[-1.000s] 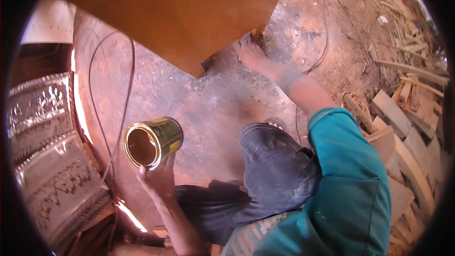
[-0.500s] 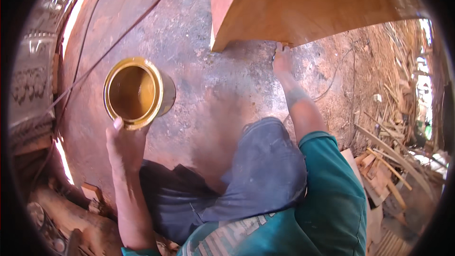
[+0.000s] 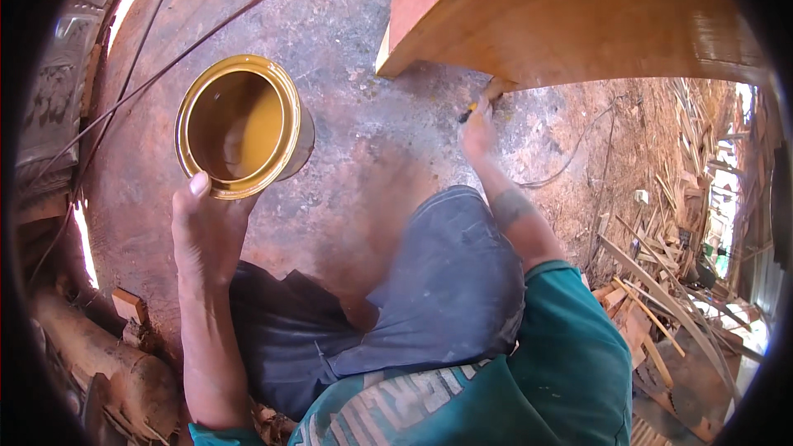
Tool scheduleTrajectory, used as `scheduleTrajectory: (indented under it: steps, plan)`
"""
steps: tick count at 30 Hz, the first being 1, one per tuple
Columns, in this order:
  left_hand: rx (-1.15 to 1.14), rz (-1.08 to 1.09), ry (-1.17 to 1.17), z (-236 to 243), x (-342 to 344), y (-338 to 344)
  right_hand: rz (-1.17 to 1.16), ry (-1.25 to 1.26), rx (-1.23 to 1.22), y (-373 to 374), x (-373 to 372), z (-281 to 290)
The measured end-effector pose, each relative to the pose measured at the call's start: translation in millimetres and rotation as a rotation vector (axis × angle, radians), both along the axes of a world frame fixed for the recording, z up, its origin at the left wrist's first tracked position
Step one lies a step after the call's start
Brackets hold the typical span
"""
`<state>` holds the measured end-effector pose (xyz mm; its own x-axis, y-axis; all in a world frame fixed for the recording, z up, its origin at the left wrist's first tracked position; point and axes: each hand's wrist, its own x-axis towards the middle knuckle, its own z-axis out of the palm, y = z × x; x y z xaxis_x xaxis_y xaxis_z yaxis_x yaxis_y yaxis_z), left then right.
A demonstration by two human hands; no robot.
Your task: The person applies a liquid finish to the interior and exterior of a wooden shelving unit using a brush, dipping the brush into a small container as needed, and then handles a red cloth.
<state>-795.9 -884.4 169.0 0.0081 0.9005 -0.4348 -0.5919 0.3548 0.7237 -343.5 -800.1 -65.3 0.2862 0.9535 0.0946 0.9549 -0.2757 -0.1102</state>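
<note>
A round open can (image 3: 297,128) with a gold-coloured rim is gripped by my left hand (image 3: 211,219). The thumb lies over the near rim and the fingers go under the side; brownish-yellow liquid shows inside the tilted can. My right hand (image 3: 479,134), a little blurred, is closed round a paintbrush (image 3: 469,111), of which a small yellow and dark end sticks out. Its other end meets the lower edge of a curved, glossy orange-brown wooden panel (image 3: 562,25); the fingers partly hide it there.
A stained floor (image 3: 347,107) spreads around my bent legs. A dark cable (image 3: 206,41) crosses it at the left, and a thinner wire (image 3: 578,153) lies at the right. Wood offcuts (image 3: 652,314) are heaped at the right; a log (image 3: 107,355) rests at the lower left.
The right hand has moved down and slightly left along the panel, and the brush end now shows. The can appears higher and tilted more toward me. The whole view has shifted.
</note>
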Motion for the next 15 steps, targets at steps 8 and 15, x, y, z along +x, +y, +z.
scheduleTrajectory:
  steps: [8,15]
  plan:
    - [0.028,-0.026,-0.026,-5.5,3.4,6.9,-0.044,-0.039,-0.25,16.0,8.4,-15.2]
    - [0.037,-0.045,0.023,-8.5,9.8,12.3,0.123,-0.186,-0.346,30.3,20.7,18.0]
